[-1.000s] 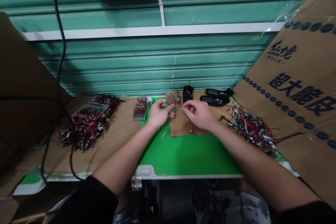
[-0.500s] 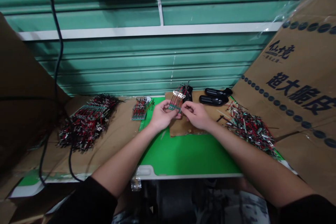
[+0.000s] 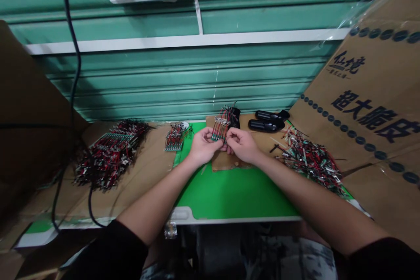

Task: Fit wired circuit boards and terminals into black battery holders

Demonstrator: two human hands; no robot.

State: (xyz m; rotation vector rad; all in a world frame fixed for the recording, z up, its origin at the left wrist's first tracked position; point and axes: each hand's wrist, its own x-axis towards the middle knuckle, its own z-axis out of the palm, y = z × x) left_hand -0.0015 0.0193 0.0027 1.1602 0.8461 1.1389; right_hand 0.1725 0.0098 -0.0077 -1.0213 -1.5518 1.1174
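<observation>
Head view: green mat [image 3: 236,194] nearest, then left hand [image 3: 203,146] and right hand [image 3: 241,145] meeting over a cardboard sheet [image 3: 226,162]. Wired terminal strip [image 3: 220,128] sits between them, long axis pointing away from the person, leaning slightly right. Left fingers [image 3: 210,134] closed on its lower left side, so left is nearer; right fingers [image 3: 229,142] tight against its lower right end, grip unclear. Beyond: black plastic parts [image 3: 266,125], loose wire pile [image 3: 311,162] to the right.

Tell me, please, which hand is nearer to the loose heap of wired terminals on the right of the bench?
Right. The right hand is to the left of the loose heap of wired terminals, not touching it; the left hand is farther away, beyond the right hand.
</observation>
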